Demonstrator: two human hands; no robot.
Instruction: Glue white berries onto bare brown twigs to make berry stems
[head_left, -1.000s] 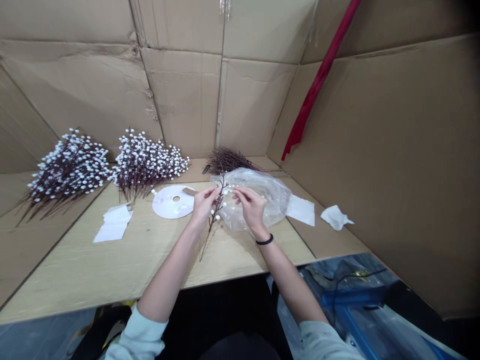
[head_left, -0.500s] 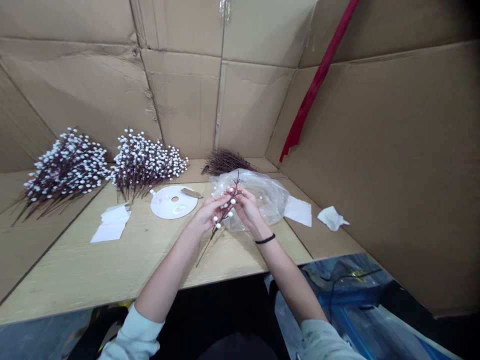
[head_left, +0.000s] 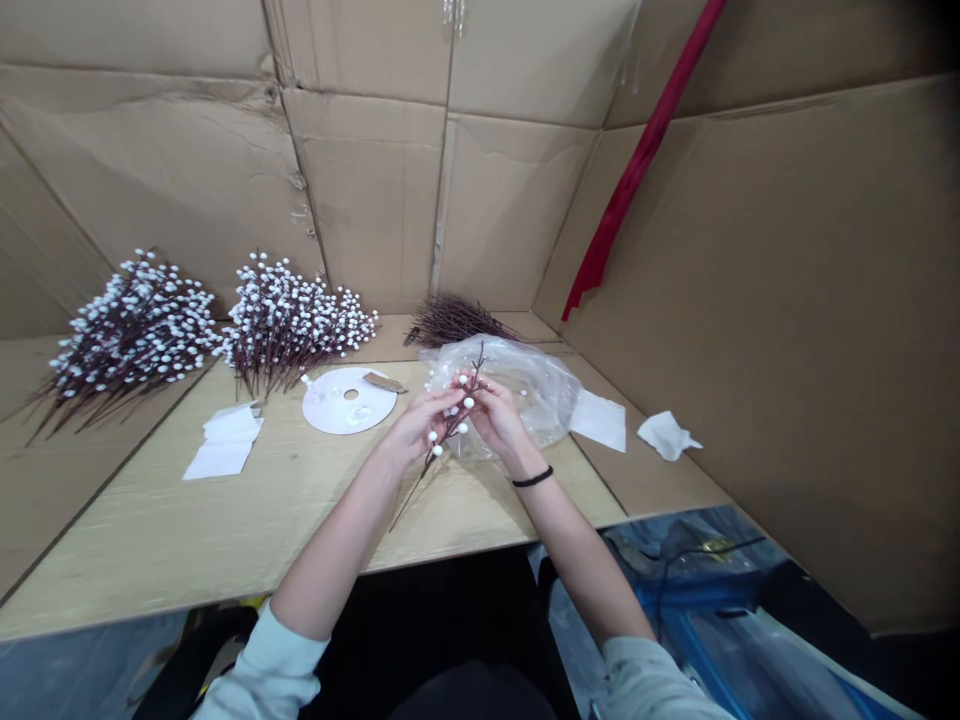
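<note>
At the centre of the head view, directly below the camera, the left hand (head_left: 422,425) and right hand (head_left: 499,420) are held close together above a light wooden tabletop (head_left: 187,520). Both hands are partly closed, with the fingers curled inward. Between them they hold a single artificial branch with white beads (head_left: 450,432) by its upper section. The branch tilts across the grip: its dark lower stem extends down and to the left past the left hand, and its tip projects upward beyond the right hand. A black wristband (head_left: 532,478) encircles the right wrist. Pale sleeves (head_left: 262,675) cover both forearms near the lower edge of the view.

Directly beyond the grip lies a clear plastic bag (head_left: 525,395), with a bundle of bare brown twigs (head_left: 454,322) behind it. Beyond and left of the grip are a white perforated disc (head_left: 337,402) with a brown strip (head_left: 384,381) at its edge, and two heaps of beaded branches (head_left: 139,335) (head_left: 281,325). Folded white paper (head_left: 225,445) lies nearer, on the left. Right of the grip are a white sheet (head_left: 600,420) and a crumpled tissue (head_left: 666,436). Cardboard walls (head_left: 367,200) enclose the work area, with a red strip (head_left: 637,170) along the right-hand wall.
</note>
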